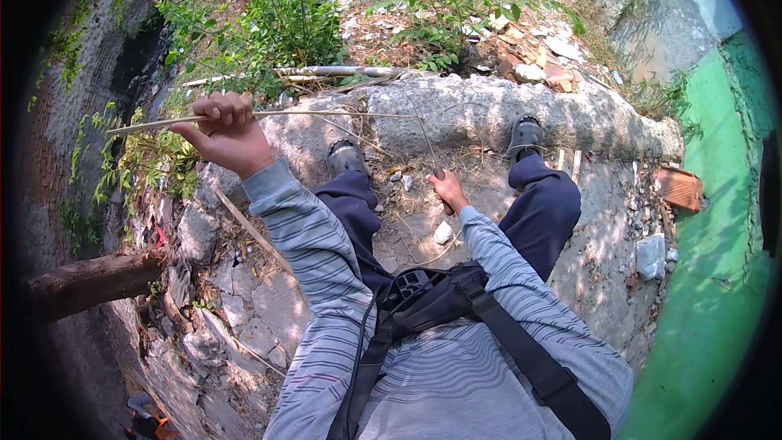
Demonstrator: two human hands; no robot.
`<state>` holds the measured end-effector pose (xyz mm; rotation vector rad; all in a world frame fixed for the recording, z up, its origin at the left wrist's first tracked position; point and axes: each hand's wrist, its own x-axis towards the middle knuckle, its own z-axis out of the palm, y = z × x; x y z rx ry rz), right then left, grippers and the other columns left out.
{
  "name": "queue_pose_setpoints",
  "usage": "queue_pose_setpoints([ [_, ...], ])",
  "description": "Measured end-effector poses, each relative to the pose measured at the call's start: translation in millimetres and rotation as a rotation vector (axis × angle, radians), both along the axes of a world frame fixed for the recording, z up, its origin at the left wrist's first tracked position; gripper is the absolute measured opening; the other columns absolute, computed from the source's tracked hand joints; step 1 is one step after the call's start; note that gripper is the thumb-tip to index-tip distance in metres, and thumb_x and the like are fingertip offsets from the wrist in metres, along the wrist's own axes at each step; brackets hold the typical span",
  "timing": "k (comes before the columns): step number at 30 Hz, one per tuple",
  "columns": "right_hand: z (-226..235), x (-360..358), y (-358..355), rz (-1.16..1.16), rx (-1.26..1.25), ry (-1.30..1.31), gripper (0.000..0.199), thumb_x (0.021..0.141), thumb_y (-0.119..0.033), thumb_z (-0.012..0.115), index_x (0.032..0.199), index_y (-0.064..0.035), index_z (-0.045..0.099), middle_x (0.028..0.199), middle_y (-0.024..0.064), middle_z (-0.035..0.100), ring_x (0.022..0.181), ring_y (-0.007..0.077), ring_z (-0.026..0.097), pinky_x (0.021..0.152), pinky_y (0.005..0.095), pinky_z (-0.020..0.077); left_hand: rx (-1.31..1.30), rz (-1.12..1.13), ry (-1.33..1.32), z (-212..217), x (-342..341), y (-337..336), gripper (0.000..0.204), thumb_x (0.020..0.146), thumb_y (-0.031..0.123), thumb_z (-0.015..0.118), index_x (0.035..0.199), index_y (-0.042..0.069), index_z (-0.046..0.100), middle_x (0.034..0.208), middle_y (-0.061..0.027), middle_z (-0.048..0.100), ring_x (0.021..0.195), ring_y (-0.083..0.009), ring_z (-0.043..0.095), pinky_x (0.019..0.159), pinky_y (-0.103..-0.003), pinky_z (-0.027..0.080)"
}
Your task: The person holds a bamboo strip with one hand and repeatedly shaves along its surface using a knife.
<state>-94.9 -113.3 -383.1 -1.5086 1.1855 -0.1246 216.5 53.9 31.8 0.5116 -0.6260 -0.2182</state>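
My left hand (226, 134) is raised at the left, its fingers wrapped round a long thin pale stick (326, 113), perhaps a bamboo strip. The stick runs nearly level, poking out on both sides of the fist. Lower and to the right, my right hand (450, 191) grips the dark handle of a knife (428, 143). Its narrow blade points up and away from me, with the tip at or close to the stick's right end; whether they touch I cannot tell. Both hands are over a strip of rough ground between my legs and a low stone ledge (456, 110).
My feet in dark clogs (526, 132) are against the ledge. Beyond it grow leafy bushes (301, 24) beside rubble (546, 57). A green wall (709, 171) and a brick (681, 188) are at the right. A log (98, 283) juts in at the left, near a drop.
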Motion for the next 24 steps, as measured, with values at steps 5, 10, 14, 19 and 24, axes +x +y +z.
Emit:
queue_pose_setpoints([
  [5, -8.1, -6.3, -3.3, -0.051, 0.017, -0.007, 0.031, 0.089, -0.033, 0.072, 0.089, -0.0036, 0.060, 0.064, 0.0048, 0.058, 0.054, 0.0182, 0.056, 0.054, 0.0372, 0.0443, 0.146, 0.257, 0.150, -11.3, 12.0, 12.8, 0.058, 0.104, 0.062, 0.035, 0.101, 0.009, 0.059, 0.081, -0.0060, 0.058, 0.079, -0.0208, 0.055, 0.078, -0.038, 0.047],
  [10, 5.4, 3.5, 11.9, -0.158, 0.154, -0.080, 0.031, 0.093, -0.030, 0.071, 0.083, -0.0061, 0.054, 0.057, 0.0001, 0.051, 0.043, 0.0123, 0.047, 0.042, 0.0330, 0.0383, 0.178, 0.349, 0.183, -15.7, 18.1, 30.8, 0.050, 0.103, 0.056, 0.044, 0.106, 0.008, 0.059, 0.081, -0.0036, 0.058, 0.079, -0.0171, 0.058, 0.092, -0.044, 0.053],
  [14, 4.9, 5.9, 8.5, -0.088, -0.071, -0.104, 0.031, 0.093, -0.031, 0.070, 0.083, -0.0066, 0.054, 0.058, -0.0005, 0.050, 0.043, 0.0117, 0.047, 0.042, 0.0318, 0.0380, 0.195, 0.380, 0.236, -12.1, 10.2, 24.2, 0.047, 0.102, 0.053, 0.049, 0.108, 0.008, 0.059, 0.079, -0.0024, 0.057, 0.076, -0.0152, 0.057, 0.098, -0.046, 0.053],
  [19, 13.6, 7.9, 10.6, -0.002, -0.140, -0.141, 0.032, 0.093, -0.034, 0.070, 0.087, -0.0051, 0.058, 0.062, 0.0031, 0.055, 0.049, 0.0150, 0.054, 0.049, 0.0354, 0.0441, 0.118, 0.244, 0.170, -12.3, 11.9, 21.9, 0.055, 0.103, 0.058, 0.045, 0.100, 0.005, 0.062, 0.066, 0.0011, 0.043, 0.060, -0.0111, 0.037, 0.064, -0.032, 0.040],
  [24, 42.7, 2.7, 20.5, 0.078, -0.266, -0.045, 0.039, 0.089, -0.040, 0.070, 0.095, -0.0021, 0.066, 0.088, 0.0182, 0.070, 0.082, 0.0327, 0.066, 0.077, 0.0445, 0.0493, 0.040, 0.156, 0.184, -8.4, 5.3, 35.1, 0.071, 0.100, 0.070, 0.036, 0.072, 0.008, 0.054, 0.057, 0.0021, 0.033, 0.052, -0.0112, 0.024, 0.055, -0.031, 0.023],
])
